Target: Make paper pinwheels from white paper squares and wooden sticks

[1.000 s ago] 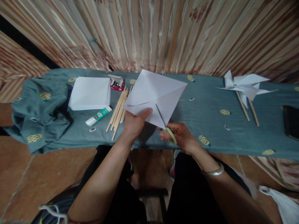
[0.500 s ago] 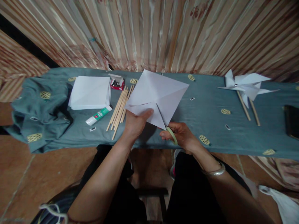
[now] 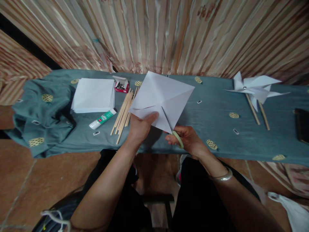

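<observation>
A square sheet of white paper [image 3: 166,88] with diagonal creases is held up over the cloth, one corner toward me. My left hand [image 3: 142,127] grips its near left edge, thumb on top and fingers hidden underneath. A slit runs inward from the left corner. My right hand [image 3: 187,138] is closed round the light green handle of a pair of scissors [image 3: 178,139]. Their blade lies across the paper from the near corner toward the middle. Just left of the paper lie several wooden sticks [image 3: 123,112].
On the green cloth [image 3: 217,112] at left are a stack of white paper [image 3: 94,95], a glue stick [image 3: 102,119] and a small red box of metal pins [image 3: 121,86]. Paper pinwheels [image 3: 256,88] on sticks lie at right, near a dark phone-like object [image 3: 301,125]. A pleated curtain [image 3: 154,35] hangs behind.
Almost nothing differs. The paper and both hands stay in place, the scissors still lying along the cut; the view has shifted very slightly.
</observation>
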`<state>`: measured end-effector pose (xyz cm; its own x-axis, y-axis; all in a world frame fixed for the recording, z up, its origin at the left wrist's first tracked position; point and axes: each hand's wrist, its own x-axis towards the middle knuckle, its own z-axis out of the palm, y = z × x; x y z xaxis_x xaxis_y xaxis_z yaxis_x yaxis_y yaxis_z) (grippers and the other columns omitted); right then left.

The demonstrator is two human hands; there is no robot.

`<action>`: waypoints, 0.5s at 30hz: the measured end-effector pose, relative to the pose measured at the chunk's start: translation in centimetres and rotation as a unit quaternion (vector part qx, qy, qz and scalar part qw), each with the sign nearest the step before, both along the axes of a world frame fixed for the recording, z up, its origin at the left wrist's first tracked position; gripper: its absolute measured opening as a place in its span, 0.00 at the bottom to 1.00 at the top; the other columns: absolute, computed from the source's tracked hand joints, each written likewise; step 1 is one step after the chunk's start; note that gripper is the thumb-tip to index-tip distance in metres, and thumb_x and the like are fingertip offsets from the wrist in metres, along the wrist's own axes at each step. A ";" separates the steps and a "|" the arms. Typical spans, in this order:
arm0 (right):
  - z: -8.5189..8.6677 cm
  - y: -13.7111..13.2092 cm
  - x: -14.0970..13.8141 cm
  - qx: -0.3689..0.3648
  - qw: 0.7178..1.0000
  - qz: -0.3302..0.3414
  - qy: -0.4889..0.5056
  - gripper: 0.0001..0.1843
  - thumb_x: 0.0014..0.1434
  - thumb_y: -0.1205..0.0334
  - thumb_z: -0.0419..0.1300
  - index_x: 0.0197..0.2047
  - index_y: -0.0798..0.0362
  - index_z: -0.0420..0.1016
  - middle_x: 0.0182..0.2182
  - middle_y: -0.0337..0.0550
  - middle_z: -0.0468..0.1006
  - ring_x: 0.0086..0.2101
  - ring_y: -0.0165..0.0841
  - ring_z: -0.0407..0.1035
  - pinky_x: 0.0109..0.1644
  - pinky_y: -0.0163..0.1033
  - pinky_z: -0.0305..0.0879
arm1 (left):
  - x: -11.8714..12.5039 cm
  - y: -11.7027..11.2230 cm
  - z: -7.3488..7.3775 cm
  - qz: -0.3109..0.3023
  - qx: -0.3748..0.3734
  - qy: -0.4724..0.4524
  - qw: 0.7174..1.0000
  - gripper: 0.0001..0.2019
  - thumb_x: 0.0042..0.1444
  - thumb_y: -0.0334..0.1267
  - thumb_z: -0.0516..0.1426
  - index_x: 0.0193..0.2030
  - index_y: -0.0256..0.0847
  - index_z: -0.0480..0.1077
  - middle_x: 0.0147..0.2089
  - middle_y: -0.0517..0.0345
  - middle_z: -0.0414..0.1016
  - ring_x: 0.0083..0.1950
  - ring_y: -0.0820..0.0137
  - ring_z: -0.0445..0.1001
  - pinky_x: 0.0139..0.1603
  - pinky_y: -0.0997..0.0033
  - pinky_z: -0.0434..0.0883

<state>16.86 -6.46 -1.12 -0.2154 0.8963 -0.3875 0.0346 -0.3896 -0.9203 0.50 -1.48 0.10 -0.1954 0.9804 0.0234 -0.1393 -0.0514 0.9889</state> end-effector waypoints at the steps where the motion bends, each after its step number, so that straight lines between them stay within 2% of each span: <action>1: 0.0 0.0 0.0 0.000 1.000 0.000 0.003 0.19 0.39 0.49 0.75 0.25 0.56 0.78 0.20 0.36 0.72 0.23 0.26 0.63 0.26 0.33 0.58 | 0.0 0.0 0.0 -0.001 0.002 -0.001 1.000 0.27 0.41 0.33 0.67 0.52 0.38 0.72 0.45 0.50 0.81 0.49 0.59 0.78 0.54 0.58 0.73; 7: 0.6 0.2 -0.5 -0.015 1.000 -0.017 0.010 0.22 0.33 0.48 0.77 0.25 0.55 0.77 0.18 0.35 0.71 0.21 0.25 0.62 0.25 0.34 0.60 | -0.1 -0.1 0.2 -0.005 -0.009 -0.017 1.000 0.29 0.41 0.33 0.67 0.53 0.38 0.71 0.46 0.49 0.81 0.49 0.58 0.78 0.54 0.57 0.73; 11: 0.6 0.2 -0.5 -0.013 1.000 -0.013 0.007 0.24 0.35 0.46 0.76 0.28 0.56 0.78 0.19 0.35 0.71 0.21 0.25 0.62 0.26 0.34 0.61 | 0.0 -0.2 0.3 -0.004 -0.009 -0.014 1.000 0.29 0.41 0.33 0.67 0.54 0.37 0.71 0.46 0.49 0.81 0.49 0.58 0.78 0.54 0.57 0.73; 15: 0.5 0.0 -0.1 -0.018 0.999 0.027 -0.008 0.28 0.39 0.43 0.73 0.35 0.56 0.78 0.24 0.40 0.77 0.25 0.29 0.68 0.28 0.35 0.63 | 0.0 0.0 -0.1 -0.005 -0.005 -0.023 1.000 0.27 0.41 0.33 0.66 0.51 0.37 0.72 0.44 0.50 0.81 0.47 0.60 0.79 0.52 0.59 0.74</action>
